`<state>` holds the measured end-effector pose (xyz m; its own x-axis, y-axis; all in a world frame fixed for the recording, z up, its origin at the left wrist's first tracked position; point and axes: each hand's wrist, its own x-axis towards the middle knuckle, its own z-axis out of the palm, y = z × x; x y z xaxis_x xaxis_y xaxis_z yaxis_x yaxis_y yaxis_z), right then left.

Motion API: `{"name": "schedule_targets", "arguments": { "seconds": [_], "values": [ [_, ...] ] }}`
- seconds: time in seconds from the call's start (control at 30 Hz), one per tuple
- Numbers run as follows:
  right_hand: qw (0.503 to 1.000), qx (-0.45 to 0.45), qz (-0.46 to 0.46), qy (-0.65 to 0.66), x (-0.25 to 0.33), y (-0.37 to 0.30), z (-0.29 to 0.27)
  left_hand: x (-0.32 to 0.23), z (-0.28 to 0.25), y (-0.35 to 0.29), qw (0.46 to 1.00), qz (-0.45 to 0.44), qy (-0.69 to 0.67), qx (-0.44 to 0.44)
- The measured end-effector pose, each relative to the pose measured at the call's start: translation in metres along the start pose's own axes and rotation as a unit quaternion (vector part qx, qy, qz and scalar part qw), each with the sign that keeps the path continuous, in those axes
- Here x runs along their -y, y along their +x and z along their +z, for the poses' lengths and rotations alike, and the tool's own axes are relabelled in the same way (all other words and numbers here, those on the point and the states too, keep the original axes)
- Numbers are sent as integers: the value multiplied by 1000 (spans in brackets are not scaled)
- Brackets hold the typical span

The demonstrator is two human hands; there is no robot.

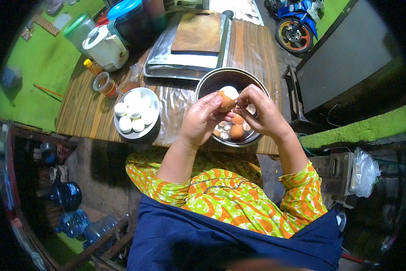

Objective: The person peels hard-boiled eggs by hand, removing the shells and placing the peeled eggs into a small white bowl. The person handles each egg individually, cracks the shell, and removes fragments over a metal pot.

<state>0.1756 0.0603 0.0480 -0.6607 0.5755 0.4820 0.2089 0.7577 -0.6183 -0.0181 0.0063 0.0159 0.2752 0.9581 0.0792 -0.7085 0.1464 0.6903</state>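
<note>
A partly peeled boiled egg (227, 100) is in my left hand (202, 118), white at its top and brown shell lower down. My fingers wrap round it above a round metal pot (204, 81). My right hand (258, 109) pinches at the egg's shell side; whether a bit of shell sits between its fingertips is too small to make out. Inside the pot lie brown unpeeled eggs (236, 131) and broken shell pieces (221, 131), partly hidden by my hands. To the left, a white plate (153, 100) holds several peeled white eggs (134, 112).
Behind the pot, a wooden cutting board (196, 32) rests on a metal tray (180, 67). A small plastic cup (104, 84), a yellow-capped bottle (92, 67), a white pitcher (105, 47) and a blue-lidded container (129, 25) stand at the table's far left. A motorcycle (296, 30) is beyond.
</note>
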Motion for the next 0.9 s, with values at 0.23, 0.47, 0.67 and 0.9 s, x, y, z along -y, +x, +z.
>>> {"name": "schedule_targets", "arguments": {
  "seconds": [0.23,0.47,0.67,0.9],
  "values": [
    [997,-71,-18,-30,2,0,3,0,4,1,999,-3,39,-18],
    [999,-38,5,-11,-1,0,-1,4,3,0,999,0,40,-34],
    [999,-32,1,-17,-3,-1,2,7,-2,1,1000,-8,-8,-21],
    [999,-41,17,-24,0,-4,2,6,-3,0,998,10,-15,-58]
  ]
}}
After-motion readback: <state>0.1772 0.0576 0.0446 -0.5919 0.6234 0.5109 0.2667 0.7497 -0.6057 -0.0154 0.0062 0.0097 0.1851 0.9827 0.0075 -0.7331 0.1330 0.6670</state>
